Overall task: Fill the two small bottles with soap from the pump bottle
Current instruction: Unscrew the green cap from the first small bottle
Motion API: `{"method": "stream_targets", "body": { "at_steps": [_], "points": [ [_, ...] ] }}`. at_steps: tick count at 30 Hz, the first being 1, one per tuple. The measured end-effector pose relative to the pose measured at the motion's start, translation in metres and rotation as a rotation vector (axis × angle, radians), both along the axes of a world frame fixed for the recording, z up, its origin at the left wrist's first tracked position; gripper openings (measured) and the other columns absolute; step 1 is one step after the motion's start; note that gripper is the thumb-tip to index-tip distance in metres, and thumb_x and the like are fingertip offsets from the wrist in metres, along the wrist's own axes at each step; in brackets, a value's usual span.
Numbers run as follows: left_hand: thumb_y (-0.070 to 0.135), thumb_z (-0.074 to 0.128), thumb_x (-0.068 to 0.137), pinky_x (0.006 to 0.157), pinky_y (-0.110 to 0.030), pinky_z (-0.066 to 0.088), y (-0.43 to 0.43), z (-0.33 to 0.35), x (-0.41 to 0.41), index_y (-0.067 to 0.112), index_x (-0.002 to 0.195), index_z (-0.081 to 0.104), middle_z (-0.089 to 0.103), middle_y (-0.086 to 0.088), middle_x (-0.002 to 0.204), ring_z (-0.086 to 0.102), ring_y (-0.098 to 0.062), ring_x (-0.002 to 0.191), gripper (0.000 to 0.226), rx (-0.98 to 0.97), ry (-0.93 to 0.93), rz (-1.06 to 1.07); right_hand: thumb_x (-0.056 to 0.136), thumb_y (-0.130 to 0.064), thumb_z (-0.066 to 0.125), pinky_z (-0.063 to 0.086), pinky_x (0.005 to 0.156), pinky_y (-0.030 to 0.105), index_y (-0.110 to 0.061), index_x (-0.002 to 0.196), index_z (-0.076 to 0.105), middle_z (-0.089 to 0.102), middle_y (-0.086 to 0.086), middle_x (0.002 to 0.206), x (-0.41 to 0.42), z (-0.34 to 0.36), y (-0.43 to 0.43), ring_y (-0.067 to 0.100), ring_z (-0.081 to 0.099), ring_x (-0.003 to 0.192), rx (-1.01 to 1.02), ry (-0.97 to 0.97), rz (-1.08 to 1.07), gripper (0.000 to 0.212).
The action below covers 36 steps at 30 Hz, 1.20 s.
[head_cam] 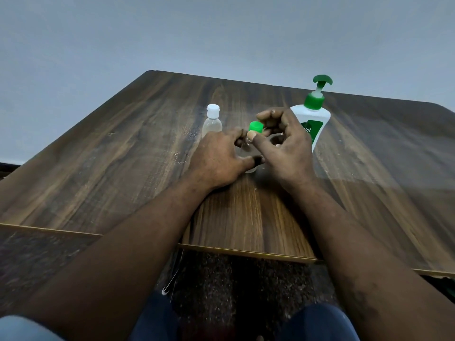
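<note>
Because the green cap is on its small bottle, the step in hand looks to be uncapping it so that soap can go in. In the head view, the only one, this bottle stands near the middle of the table, its base on the wood. The left hand curls round its clear body from the left side. The right hand pinches the cap between thumb and bent fingers. The hands hide whether the cap is loose or tight, and how much the bottle holds cannot be made out. To do the step well, the left hand should grip low and firmly, pressing the base onto the table so that only the cap turns. The thin body may dent if squeezed hard. The right hand should twist with short turns and lift straight up once the thread lets go, then set the cap down near the front edge, where it will not roll off. The pump bottle stands upright just behind the right hand, toward the far edge, with its nozzle raised. The open neck will have to come right under that nozzle, so a careless elbow could tip it. The white-capped bottle stands closed to the left, beyond the left hand, and looks clear inside.
</note>
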State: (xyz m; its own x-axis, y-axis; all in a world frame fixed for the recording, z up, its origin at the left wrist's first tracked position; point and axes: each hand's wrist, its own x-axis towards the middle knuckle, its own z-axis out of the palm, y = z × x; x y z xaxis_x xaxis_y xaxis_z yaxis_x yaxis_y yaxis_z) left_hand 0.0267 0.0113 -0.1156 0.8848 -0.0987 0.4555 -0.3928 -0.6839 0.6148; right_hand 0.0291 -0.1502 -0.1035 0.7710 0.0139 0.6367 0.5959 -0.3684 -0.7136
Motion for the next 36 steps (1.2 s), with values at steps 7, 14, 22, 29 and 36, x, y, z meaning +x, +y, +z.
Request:
{"method": "stream_targets", "body": {
  "at_steps": [7, 14, 22, 29, 36],
  "points": [
    [0.07, 0.057, 0.063, 0.071, -0.038, 0.058, -0.0014, 0.0014, -0.0016, 0.033, 0.103, 0.065, 0.067, 0.013, 0.09, 0.064, -0.006, 0.079, 0.055, -0.009, 0.017, 0.005, 0.082, -0.027, 0.089, 0.055, 0.081, 0.022, -0.02, 0.116, 0.066, 0.072, -0.008, 0.107, 0.0009, -0.0002, 0.0044, 0.011, 0.068, 0.093, -0.03, -0.007, -0.012, 0.042],
    [0.074, 0.057, 0.063, 0.073, -0.034, 0.057, -0.0011, 0.0022, -0.002, 0.03, 0.114, 0.071, 0.073, 0.014, 0.097, 0.066, -0.004, 0.084, 0.069, -0.013, 0.004, -0.005, 0.086, -0.013, 0.077, 0.059, 0.087, 0.03, -0.013, 0.12, 0.063, 0.077, -0.004, 0.112, -0.0031, 0.0008, 0.0, 0.01, 0.072, 0.106, -0.009, -0.001, 0.031, 0.037],
    [0.068, 0.067, 0.071, 0.072, -0.032, 0.056, -0.0005, 0.0025, -0.0033, 0.029, 0.114, 0.069, 0.072, 0.014, 0.097, 0.066, -0.004, 0.085, 0.058, -0.003, 0.006, 0.001, 0.086, -0.014, 0.083, 0.052, 0.079, 0.018, -0.012, 0.115, 0.065, 0.072, -0.008, 0.1, -0.0003, -0.0003, 0.0019, 0.005, 0.068, 0.088, 0.036, 0.0, 0.004, 0.034],
    [0.049, 0.078, 0.08, 0.062, -0.027, 0.045, 0.0008, 0.0041, -0.0041, 0.03, 0.104, 0.067, 0.064, 0.016, 0.085, 0.059, -0.001, 0.075, 0.033, 0.018, 0.007, 0.016, 0.082, -0.027, 0.089, 0.054, 0.081, 0.019, -0.019, 0.122, 0.063, 0.072, -0.007, 0.112, -0.001, 0.0001, 0.0043, 0.008, 0.07, 0.1, -0.029, 0.015, 0.004, 0.048],
    [0.065, 0.07, 0.072, 0.074, -0.028, 0.054, -0.0008, 0.0034, -0.0048, 0.029, 0.111, 0.07, 0.072, 0.015, 0.097, 0.066, -0.001, 0.086, 0.053, -0.001, 0.001, 0.0, 0.087, -0.012, 0.079, 0.059, 0.086, 0.03, -0.014, 0.117, 0.064, 0.074, -0.004, 0.106, -0.0029, -0.0004, 0.0, 0.009, 0.071, 0.095, 0.007, 0.012, 0.019, 0.033]
  ]
}}
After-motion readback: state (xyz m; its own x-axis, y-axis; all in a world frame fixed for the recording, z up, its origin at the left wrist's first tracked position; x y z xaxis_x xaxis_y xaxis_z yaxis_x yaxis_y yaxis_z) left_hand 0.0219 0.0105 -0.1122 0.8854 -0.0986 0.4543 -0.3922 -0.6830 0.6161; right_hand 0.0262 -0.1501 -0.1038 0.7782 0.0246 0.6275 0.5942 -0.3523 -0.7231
